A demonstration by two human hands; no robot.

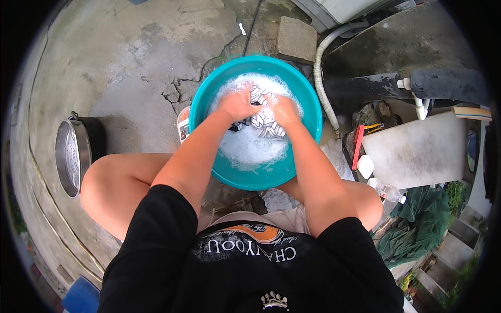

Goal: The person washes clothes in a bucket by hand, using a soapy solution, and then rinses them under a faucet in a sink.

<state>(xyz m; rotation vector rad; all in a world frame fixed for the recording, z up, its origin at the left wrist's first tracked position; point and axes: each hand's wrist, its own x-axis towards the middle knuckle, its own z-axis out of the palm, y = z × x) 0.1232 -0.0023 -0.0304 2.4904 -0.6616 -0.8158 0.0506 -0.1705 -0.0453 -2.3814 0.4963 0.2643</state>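
Between my knees stands a round teal plastic basin [258, 182] with sudsy water [250, 150] in it. Striped white-and-dark wet cloth [266, 119] lies bunched in the foam, with a black part showing near its left side. My left hand [236, 103] grips the cloth from the left, its thumb pointing across toward the other hand. On the opposite side, my right hand [283, 109] holds the same cloth. Foam covers some fingertips of both hands.
A metal pot with a perforated insert [70, 156] stands at left. To the right are a ribbed hose [321, 74], a red brush [357, 146], a white soap-like block [365, 166], a plastic bottle [385, 189] and green netting [419, 227]. A concrete block [296, 39] sits beyond the basin.
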